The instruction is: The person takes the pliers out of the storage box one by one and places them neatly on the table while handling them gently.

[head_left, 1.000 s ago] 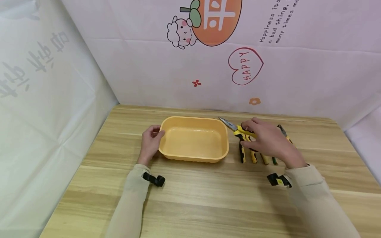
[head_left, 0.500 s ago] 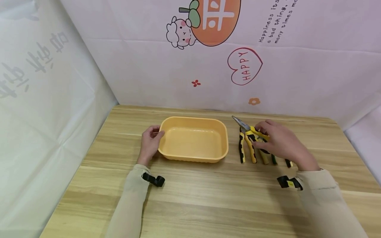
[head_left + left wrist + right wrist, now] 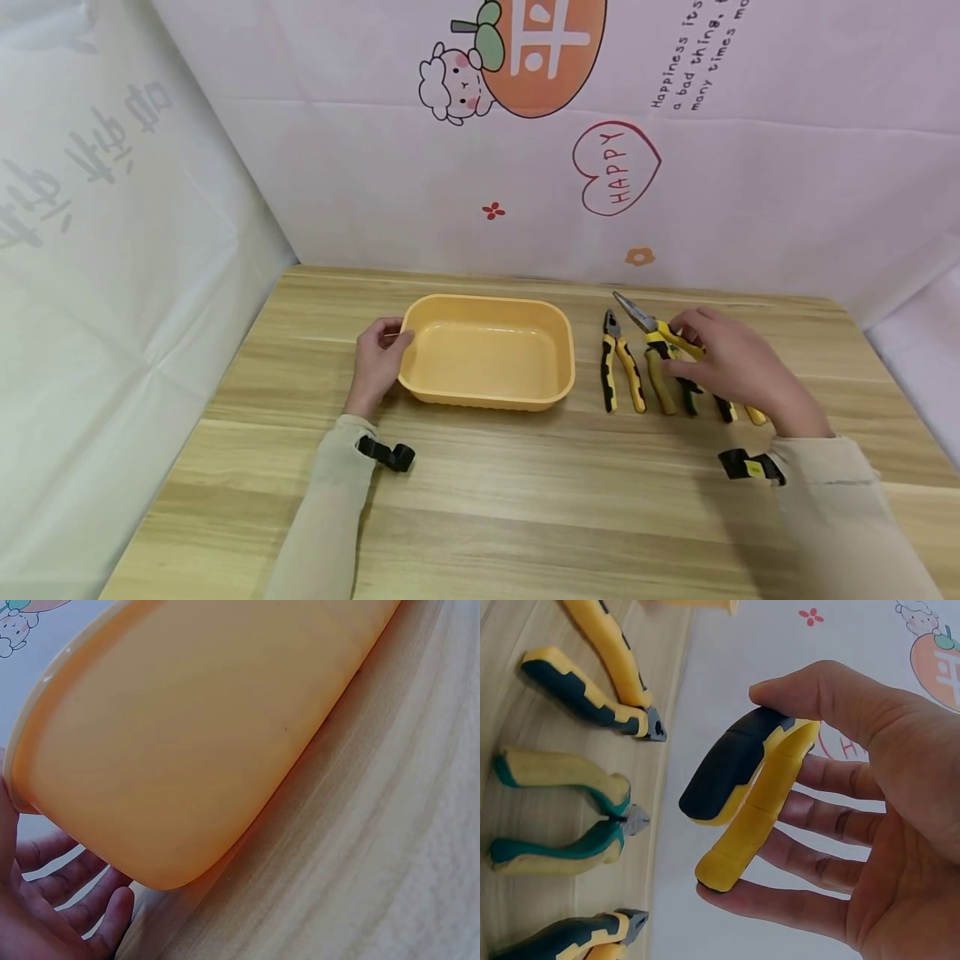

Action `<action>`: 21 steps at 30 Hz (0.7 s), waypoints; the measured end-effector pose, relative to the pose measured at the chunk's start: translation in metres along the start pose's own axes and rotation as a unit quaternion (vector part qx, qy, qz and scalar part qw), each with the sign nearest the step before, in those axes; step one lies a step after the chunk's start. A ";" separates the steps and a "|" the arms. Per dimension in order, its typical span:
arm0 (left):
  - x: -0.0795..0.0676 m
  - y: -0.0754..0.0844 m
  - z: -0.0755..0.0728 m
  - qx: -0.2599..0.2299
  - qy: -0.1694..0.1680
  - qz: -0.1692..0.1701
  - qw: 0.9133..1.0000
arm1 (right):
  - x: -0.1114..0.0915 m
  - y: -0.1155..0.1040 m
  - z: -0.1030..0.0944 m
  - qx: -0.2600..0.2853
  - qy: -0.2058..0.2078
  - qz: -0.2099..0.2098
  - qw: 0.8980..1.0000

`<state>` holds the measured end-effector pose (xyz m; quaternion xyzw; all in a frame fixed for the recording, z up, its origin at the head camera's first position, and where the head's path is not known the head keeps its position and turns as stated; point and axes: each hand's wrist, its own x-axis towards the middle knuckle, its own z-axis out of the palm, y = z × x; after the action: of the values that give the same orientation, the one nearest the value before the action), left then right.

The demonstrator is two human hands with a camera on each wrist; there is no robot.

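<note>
My left hand (image 3: 377,358) holds the left end of a yellow plastic bin (image 3: 487,398), thumb at the rim and fingers against the outer wall. The left wrist view shows those fingers bent beside the bin's end wall (image 3: 150,787). Over the row of tools, my right hand (image 3: 738,358) grips long-nose pliers (image 3: 637,312), their tip pointing to the back left. In the right wrist view, the thumb presses the black and yellow handle while the fingers lie along the yellow handle (image 3: 761,806); the pliers' head is hidden there.
Combination pliers (image 3: 608,375) with yellow and black handles lie right of the bin. Beside them lie pliers with tan and green handles (image 3: 562,766), then another black and yellow pair (image 3: 570,936), partly under my right hand in the head view. A printed cloth (image 3: 375,183) hangs behind the table.
My right hand has carried the long-nose pliers rightward, away from the bin, uncovering the combination pliers on the table. My left hand and the bin stay in place.
</note>
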<state>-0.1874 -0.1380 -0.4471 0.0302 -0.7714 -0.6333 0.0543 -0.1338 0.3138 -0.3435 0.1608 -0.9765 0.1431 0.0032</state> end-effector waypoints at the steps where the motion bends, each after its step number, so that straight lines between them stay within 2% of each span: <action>1: 0.000 0.000 0.000 -0.001 0.000 0.001 1.000 | 0.000 0.001 0.000 0.001 0.000 0.003 1.000; 6: 0.000 0.000 0.000 -0.005 -0.002 0.001 1.000 | -0.003 0.007 0.001 0.008 -0.006 0.023 1.000; 7: 0.002 -0.005 0.000 -0.006 -0.002 0.005 1.000 | -0.004 0.008 0.001 0.009 -0.007 0.026 1.000; 21: 0.001 -0.005 0.000 -0.003 0.001 0.010 1.000 | -0.015 0.034 0.000 0.002 -0.018 0.047 0.999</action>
<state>-0.1888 -0.1388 -0.4521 0.0230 -0.7697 -0.6350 0.0617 -0.1303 0.3498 -0.3541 0.1170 -0.9826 0.1427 -0.0211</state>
